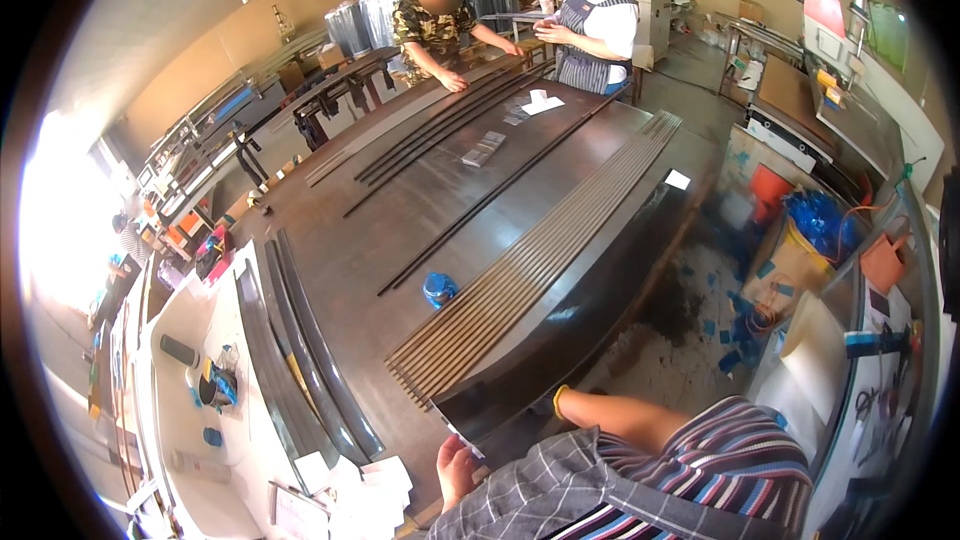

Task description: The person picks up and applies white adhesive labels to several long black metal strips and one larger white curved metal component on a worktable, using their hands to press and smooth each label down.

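**Plaid apron (545, 480) and striped sleeve (745, 450) close to a glossy black panel (570, 330)**

Long, dark and smooth, the panel runs from lower centre toward the upper right along the table (350, 260), a pale reflection on its surface and its outline bowed in this wide view.

At lower centre, the left hand (456, 470) is at the panel's near end with fingers curled; whether they grip the edge, I cannot tell. The right forearm (625, 420) reaches leftward from the sleeve to one yellow wristband (560, 402). Beyond it the right hand is too dark and hidden to read, so its grip cannot be told.

One bundle of brown slats (520, 280) lies alongside, too tightly packed to count. One blue round object (440, 289) sits mid-frame; two co-workers stand at upper centre.
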Tool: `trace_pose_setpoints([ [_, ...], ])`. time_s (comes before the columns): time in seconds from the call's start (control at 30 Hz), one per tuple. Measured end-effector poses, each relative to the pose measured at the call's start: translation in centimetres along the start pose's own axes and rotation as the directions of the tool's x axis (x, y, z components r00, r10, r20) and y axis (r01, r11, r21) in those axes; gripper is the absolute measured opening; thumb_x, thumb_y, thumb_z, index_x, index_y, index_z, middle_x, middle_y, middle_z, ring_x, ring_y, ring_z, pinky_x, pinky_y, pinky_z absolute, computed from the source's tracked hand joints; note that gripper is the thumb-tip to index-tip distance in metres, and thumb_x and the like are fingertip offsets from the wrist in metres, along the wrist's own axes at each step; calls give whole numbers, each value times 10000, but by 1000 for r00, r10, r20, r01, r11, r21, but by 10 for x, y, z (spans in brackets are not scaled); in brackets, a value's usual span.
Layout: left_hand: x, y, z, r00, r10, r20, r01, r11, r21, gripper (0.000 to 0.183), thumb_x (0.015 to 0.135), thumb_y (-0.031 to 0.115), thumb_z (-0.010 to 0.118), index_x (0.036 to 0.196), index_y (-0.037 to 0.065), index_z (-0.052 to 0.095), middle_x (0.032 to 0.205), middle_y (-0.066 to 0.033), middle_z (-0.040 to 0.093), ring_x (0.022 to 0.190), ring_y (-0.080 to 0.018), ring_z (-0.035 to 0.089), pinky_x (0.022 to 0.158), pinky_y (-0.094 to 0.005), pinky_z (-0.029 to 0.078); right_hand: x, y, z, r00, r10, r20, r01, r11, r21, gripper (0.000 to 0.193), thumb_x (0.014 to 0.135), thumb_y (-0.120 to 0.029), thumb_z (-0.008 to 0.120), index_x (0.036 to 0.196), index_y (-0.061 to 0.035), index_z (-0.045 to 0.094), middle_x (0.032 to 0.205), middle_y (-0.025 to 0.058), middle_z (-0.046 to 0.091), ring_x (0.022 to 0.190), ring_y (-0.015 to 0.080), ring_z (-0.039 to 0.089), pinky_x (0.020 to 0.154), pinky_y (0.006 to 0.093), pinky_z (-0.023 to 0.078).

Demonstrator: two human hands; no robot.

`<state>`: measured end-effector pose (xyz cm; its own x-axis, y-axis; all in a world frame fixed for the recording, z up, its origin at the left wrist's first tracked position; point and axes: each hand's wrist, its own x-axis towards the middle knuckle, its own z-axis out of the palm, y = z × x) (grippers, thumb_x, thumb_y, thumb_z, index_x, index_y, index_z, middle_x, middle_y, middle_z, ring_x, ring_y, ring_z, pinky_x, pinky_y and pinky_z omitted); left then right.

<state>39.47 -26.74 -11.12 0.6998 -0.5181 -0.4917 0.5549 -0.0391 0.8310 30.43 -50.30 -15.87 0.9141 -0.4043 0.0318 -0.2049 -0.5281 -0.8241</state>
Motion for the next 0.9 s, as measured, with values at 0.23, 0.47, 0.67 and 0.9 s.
trace_pose_setpoints([
  [0.23, -12, 19, 26, 993, -74, 91, 74, 997, 7, 296, 820, 10, 504, 1106, 18, 580, 943, -38, 614, 839, -125, 571, 714, -235, 449, 2, -1, 0, 1000, -5, -11, 5, 1000, 8, 279, 822, -202, 629, 1044, -33, 638, 966, 118, 642, 876, 245, 593, 775, 352, 466],
  [0.47, -5, 14, 27, 989, -109, 96, 116, 991, -68, 294, 827, 18, 510, 1113, 21, 582, 980, -61, 632, 869, -168, 596, 729, -255, 464, 1, 0, -1, 1000, -5, 14, 5, 1000, 5, 279, 819, -200, 637, 1039, -30, 638, 957, 112, 643, 863, 237, 593, 766, 347, 467],
  [0.67, 20, -16, 1, 970, 177, 169, -191, 979, 73, 356, 840, 70, 539, 1194, 43, 550, 1018, -87, 629, 887, -217, 599, 724, -288, 470, 4, 0, 1, 999, -30, 44, 30, 1000, 2, 279, 816, -198, 643, 1035, -27, 639, 949, 107, 644, 852, 230, 592, 758, 343, 467],
  [0.9, 14, -4, 13, 970, -226, -88, 208, 962, -180, 384, 817, 184, 603, 1185, 74, 587, 1063, -74, 603, 872, -188, 534, 712, -314, 430, -6, 4, -9, 999, -25, 48, 26, 999, -35, 278, 812, -196, 650, 1030, -23, 640, 941, 102, 644, 840, 222, 592, 749, 337, 468],
])
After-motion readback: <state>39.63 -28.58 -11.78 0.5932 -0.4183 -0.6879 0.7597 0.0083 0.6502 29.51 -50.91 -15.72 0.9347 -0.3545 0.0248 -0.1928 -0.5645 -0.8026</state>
